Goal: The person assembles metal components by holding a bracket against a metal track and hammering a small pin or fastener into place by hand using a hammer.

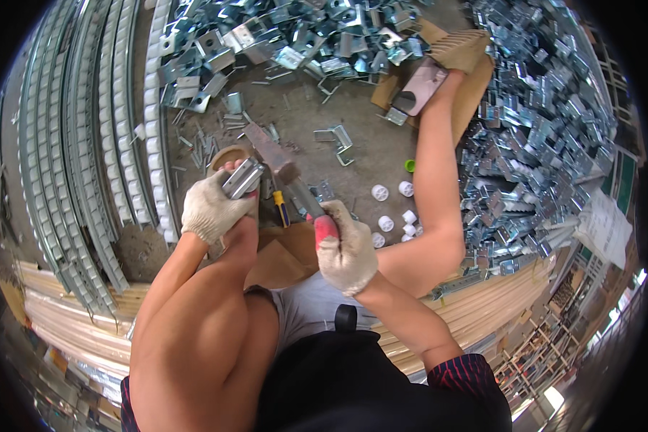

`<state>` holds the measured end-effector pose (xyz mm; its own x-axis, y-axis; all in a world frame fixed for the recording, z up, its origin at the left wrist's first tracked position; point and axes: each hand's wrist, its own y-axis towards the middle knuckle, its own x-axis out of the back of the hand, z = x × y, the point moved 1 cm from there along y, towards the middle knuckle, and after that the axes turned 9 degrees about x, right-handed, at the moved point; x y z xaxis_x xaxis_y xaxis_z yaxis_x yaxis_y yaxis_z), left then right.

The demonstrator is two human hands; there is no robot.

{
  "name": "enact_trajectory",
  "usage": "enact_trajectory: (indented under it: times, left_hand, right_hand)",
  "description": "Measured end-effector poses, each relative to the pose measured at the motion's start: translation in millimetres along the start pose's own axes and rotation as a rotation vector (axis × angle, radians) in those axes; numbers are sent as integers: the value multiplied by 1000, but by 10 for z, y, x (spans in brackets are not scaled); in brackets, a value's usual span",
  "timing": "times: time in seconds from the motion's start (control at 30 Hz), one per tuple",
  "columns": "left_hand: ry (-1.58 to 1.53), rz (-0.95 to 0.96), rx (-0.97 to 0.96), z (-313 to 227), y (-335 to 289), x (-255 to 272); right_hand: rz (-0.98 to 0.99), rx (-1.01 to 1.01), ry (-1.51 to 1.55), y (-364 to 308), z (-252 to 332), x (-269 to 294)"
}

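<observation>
My left hand [214, 206], in a white knit glove, is closed around a small silver metal bracket [243, 178] above the floor between my legs. To its right, my right hand [344, 248], in a white glove with red on it, grips a hammer [306, 198] by its handle. The hammer's head points up and away, close to the bracket but apart from it. Beyond the head lies a flat, rusty metal bar [263, 147]. A yellow and blue screwdriver [281, 209] lies between my hands.
Long rails with white rollers [90, 137] lie along the left. Heaps of metal brackets [547, 144] fill the right and far side. White plastic wheels [379, 192] and a green ring [410, 165] lie near my right leg. Cardboard [475, 83] is under my right foot.
</observation>
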<state>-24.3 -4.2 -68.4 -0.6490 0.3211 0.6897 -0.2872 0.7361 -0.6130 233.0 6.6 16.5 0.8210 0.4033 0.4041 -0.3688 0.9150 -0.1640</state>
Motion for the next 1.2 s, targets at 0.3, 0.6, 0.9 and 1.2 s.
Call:
enact_trajectory:
  times: [0.3,0.6,0.9,1.2]
  left_hand:
    - [-45,-31,-14,73,61,-66]
    - [-91,27,-2,11,8,37]
    - [-94,95,6,53,11,154]
    - [-67,257,-19,-76,-5,282]
  right_hand:
    - [93,-128,-468,78,-932,-73]
    - [163,67,-788,305,-1387,178]
    - [205,202,-670,90,-1254,162]
    - [283,-338,-620,152,-1058,-208]
